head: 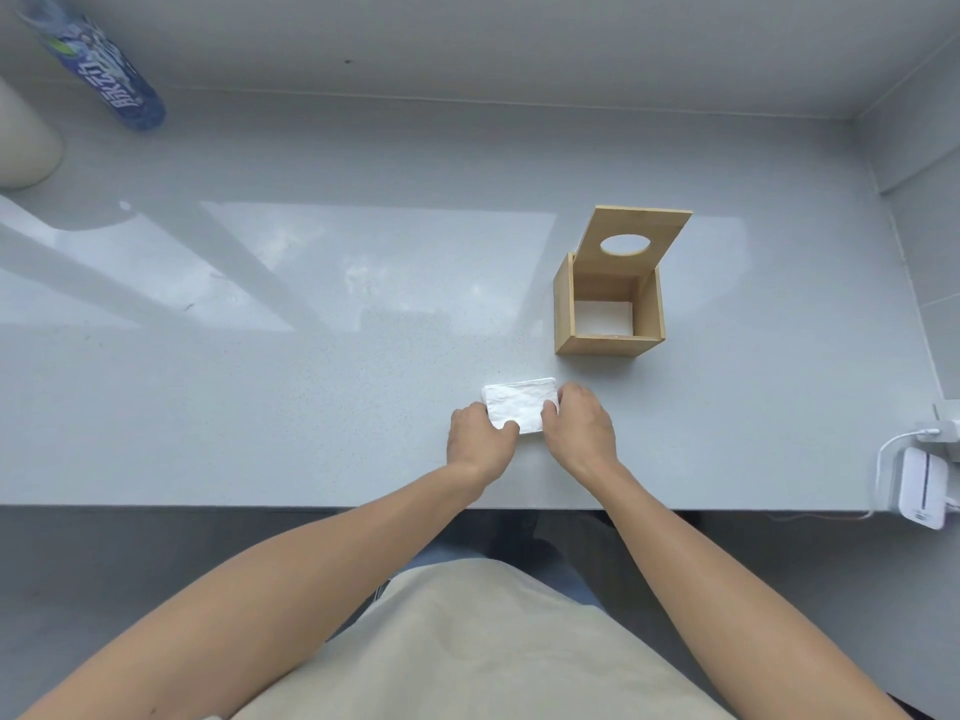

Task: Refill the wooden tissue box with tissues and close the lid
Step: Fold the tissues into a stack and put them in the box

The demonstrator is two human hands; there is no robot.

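My hands (530, 433) clamp the tissues (521, 404) on the tabletop (311, 381); next I lift them into the open box (608, 309)

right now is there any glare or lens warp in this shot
Head view: pale window glare lies across the counter left of the box; the wide lens bends the far wall line and stretches the bottle in the corner; both hands and the tissues look sharp.

Single head-worn view, looking steeply down and forward, close over the counter (260, 407) edge (wide-angle, edges bowed)
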